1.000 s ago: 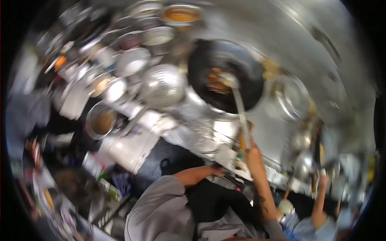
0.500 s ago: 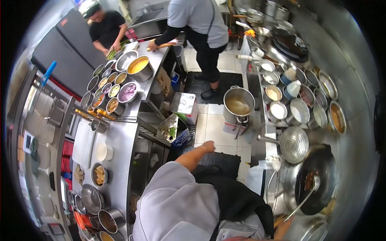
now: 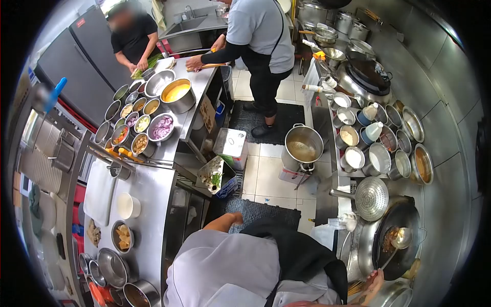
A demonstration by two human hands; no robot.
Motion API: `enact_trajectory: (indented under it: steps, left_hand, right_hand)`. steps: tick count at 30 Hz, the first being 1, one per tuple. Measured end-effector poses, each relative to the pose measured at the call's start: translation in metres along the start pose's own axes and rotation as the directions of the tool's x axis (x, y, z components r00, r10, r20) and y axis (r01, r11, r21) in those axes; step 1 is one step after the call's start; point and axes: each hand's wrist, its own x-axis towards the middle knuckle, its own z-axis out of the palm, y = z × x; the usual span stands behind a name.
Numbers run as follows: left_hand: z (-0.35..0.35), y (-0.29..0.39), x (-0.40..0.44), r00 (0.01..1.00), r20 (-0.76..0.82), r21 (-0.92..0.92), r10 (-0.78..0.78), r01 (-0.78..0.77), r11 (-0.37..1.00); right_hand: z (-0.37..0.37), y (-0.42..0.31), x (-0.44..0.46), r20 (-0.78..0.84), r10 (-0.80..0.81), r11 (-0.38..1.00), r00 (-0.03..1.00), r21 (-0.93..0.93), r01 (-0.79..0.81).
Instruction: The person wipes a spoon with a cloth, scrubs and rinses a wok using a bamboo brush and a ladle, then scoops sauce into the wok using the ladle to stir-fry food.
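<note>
My right hand (image 3: 374,284) is closed around the handle of a ladle (image 3: 402,238) at the lower right. The ladle's bowl is over the dark wok (image 3: 398,263), beside some reddish-brown food (image 3: 390,238) in it. My left hand (image 3: 236,218) hangs over the floor in front of my body, touching nothing that I can see. Its fingers are too small and turned away to make out. A perforated strainer (image 3: 372,198) lies just beyond the wok, with its handle to the left.
Metal containers of sauces and powders (image 3: 379,158) line the right counter. A large pot (image 3: 304,146) of liquid stands in the aisle near a metal tin (image 3: 230,146). At the left prep table (image 3: 148,189), two other people work at the far end, one with green vegetables (image 3: 146,67).
My left hand has drawn back toward my body. The ladle and my right hand have moved up and forward. The co-worker in grey has both hands at the table now.
</note>
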Motion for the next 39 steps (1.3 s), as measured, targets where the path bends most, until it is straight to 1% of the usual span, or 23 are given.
enact_trajectory:
  steps: [2,4,6,8,10,12,15,17,19,21,22,23,24,27,28,30,31,32,33,34,35,37,39]
  left_hand:
    - [-0.033,-0.003,0.019,0.983,-0.169,0.047,0.069,-0.062,0.997]
    - [-0.051,-0.013,0.044,0.889,-0.411,-0.388,-0.202,0.030,0.921]
    - [-0.078,-0.017,0.046,0.837,-0.503,-0.502,-0.213,-0.082,0.861]
    - [-0.093,-0.019,0.043,0.786,-0.563,-0.533,-0.254,-0.111,0.839]
    - [-0.096,-0.028,0.055,0.796,-0.557,-0.510,-0.237,-0.103,0.854]
    - [-0.096,-0.023,0.053,0.846,-0.460,-0.503,-0.270,0.002,0.864]
    - [-0.076,-0.032,0.077,0.967,-0.252,-0.101,-0.042,0.017,0.995]
    - [-0.067,-0.025,0.079,0.980,-0.190,0.033,0.060,-0.055,0.998]
    - [-0.058,-0.019,0.083,0.973,-0.222,0.020,0.057,-0.054,0.998]
    - [-0.054,-0.013,0.098,0.973,-0.211,0.064,0.094,-0.082,0.995]
    - [-0.053,-0.009,0.105,0.976,-0.174,0.117,0.134,-0.114,0.987]
    - [-0.055,-0.006,0.113,0.976,-0.135,0.169,0.169,-0.145,0.975]
    - [-0.069,0.011,0.094,0.978,-0.171,-0.353,-0.118,0.050,0.934]
    - [-0.052,0.009,0.118,0.918,-0.375,-0.128,0.129,-0.189,0.973]
    - [-0.059,0.021,0.101,0.920,-0.389,-0.351,0.052,-0.200,0.915]
    - [-0.071,0.032,0.092,0.884,-0.143,0.435,0.446,-0.349,0.830]
    - [-0.047,0.020,0.109,0.840,-0.253,0.418,0.480,-0.353,0.837]
    - [-0.054,0.032,0.096,0.851,-0.126,0.536,0.510,-0.374,0.757]
    - [-0.058,0.042,0.083,0.868,-0.064,0.517,0.493,-0.393,0.760]
    - [-0.064,0.051,0.075,0.883,-0.007,0.500,0.469,-0.403,0.767]
    - [-0.070,0.062,0.072,0.866,-0.052,0.457,0.497,-0.422,0.783]
    - [-0.078,0.078,0.063,0.844,-0.166,0.343,0.511,-0.436,0.832]
    - [-0.091,0.090,0.063,0.822,-0.309,0.203,0.478,-0.434,0.878]
  right_hand:
    - [0.005,-0.016,-0.024,0.087,0.050,0.979,0.995,0.194,-0.066]
    - [0.004,-0.020,-0.036,0.071,0.094,0.983,0.993,0.149,-0.103]
    - [-0.001,-0.013,-0.036,0.022,0.107,0.991,0.994,0.078,-0.109]
    - [-0.031,0.033,0.010,-0.052,-0.042,0.974,0.998,-0.224,0.029]
    - [-0.065,0.076,0.047,-0.004,-0.305,0.774,0.952,-0.583,0.246]
    - [-0.063,0.088,0.024,0.106,-0.547,0.578,0.830,-0.670,0.467]
    - [-0.028,0.033,-0.036,-0.014,-0.153,0.980,0.988,-0.133,0.150]
    - [-0.008,0.011,-0.045,0.001,-0.056,0.995,0.998,0.078,0.056]
    - [-0.035,0.054,0.032,-0.078,-0.048,0.996,0.996,-0.072,0.043]
    - [0.014,0.024,0.022,-0.216,-0.081,0.862,0.973,-0.505,-0.040]
    - [0.026,0.023,0.014,-0.196,-0.192,0.860,0.962,-0.506,0.068]
    - [0.024,0.012,0.000,-0.173,-0.061,0.904,0.983,-0.426,-0.019]
    - [0.005,0.008,-0.011,-0.047,0.008,0.960,0.999,-0.279,-0.021]
    - [-0.028,-0.016,-0.051,0.050,0.115,0.989,0.992,-0.100,-0.110]
    - [-0.031,-0.021,-0.066,0.017,0.154,0.985,0.988,-0.076,-0.152]
    - [-0.030,-0.013,-0.071,0.045,0.054,0.998,0.998,0.024,-0.055]
    - [-0.026,-0.001,-0.061,0.072,-0.129,0.991,0.989,-0.036,0.131]
    - [-0.025,0.015,-0.033,-0.180,-0.200,0.848,0.963,-0.525,0.077]
    - [-0.030,0.039,-0.009,-0.095,-0.116,0.958,0.989,-0.272,0.086]
    - [-0.028,0.074,0.039,-0.154,-0.432,0.527,0.888,-0.843,0.111]
    - [0.016,0.006,-0.010,-0.186,-0.273,0.713,0.944,-0.698,0.069]
    - [0.021,0.028,0.014,-0.011,-0.017,0.993,1.000,-0.118,0.016]
    - [0.004,-0.009,-0.022,0.151,0.141,0.978,0.978,0.132,-0.161]
